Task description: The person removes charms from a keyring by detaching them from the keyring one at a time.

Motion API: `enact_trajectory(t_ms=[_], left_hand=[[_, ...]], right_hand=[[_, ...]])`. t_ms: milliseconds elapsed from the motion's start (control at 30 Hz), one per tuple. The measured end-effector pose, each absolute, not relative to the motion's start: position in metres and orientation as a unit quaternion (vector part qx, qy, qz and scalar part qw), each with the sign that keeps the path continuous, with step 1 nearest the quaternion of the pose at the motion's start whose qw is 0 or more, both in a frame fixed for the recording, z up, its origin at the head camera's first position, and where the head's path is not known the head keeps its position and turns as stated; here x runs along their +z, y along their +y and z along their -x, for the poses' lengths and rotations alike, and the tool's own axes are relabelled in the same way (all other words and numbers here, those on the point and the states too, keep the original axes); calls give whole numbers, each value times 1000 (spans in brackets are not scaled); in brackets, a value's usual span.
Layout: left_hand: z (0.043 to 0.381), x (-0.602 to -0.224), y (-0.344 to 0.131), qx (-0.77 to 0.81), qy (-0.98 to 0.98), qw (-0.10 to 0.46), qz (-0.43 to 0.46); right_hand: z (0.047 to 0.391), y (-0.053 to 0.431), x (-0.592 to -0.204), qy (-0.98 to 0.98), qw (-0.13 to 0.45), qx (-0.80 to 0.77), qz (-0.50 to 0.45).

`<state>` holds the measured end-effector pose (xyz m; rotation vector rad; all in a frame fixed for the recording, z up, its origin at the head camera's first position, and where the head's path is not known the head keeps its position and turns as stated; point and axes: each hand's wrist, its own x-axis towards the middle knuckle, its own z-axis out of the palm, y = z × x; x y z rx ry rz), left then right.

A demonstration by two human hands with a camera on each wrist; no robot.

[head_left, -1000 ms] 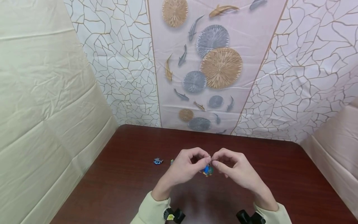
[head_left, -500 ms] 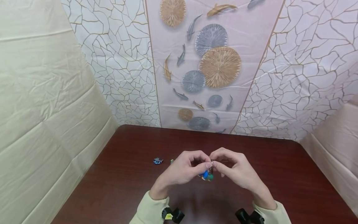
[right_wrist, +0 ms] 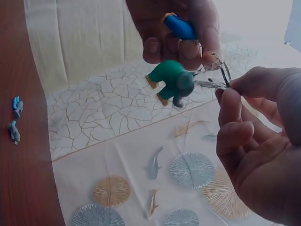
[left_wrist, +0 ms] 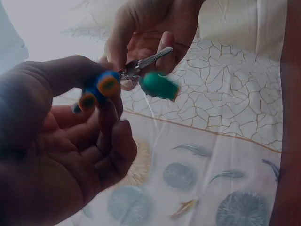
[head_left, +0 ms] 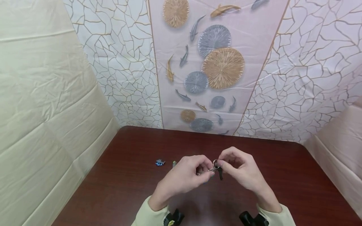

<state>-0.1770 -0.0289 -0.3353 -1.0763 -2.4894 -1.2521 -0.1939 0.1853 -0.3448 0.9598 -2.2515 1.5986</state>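
My right hand [head_left: 240, 168] pinches a metal key ring [head_left: 215, 163] between thumb and index finger. A key [head_left: 220, 174] hangs from this ring. Just to the left, my left hand [head_left: 182, 174] holds a blue figure charm [left_wrist: 107, 85] with orange ends, its short chain [right_wrist: 211, 62] running to the ring. Beside it dangles a green elephant charm [right_wrist: 168, 77] with a grey head and tan feet, between the two hands in the right wrist view. In the head view both charms are mostly hidden behind the left fingers.
On the dark wooden table [head_left: 118, 185], beyond the left hand, lie a small blue and grey fish-like figure [head_left: 159, 162] and a second small figure [head_left: 174, 164], partly beside the hand. A patterned cloth [head_left: 198, 103] hangs behind the table.
The hands have drawn slightly apart, the left one a little lower. The ring, chain and key now show between them, while the charms that hung below have gone behind the left fingers.
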Motion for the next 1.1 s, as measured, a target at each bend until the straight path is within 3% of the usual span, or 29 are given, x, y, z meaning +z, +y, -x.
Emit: enact_trajectory(t_ms=[200,300,1100], left_hand=[[172,-335,-26,-296,-858,204,367],[171,-335,-25,-286,-848,237,377],[175,-329,-26,-315,-745,320,494]], right_hand=[[185,178,-337,-791,136,492,-336],[177,172,-327,-802,150,467,-340],[165,166,-318,-702,193,551,-407]])
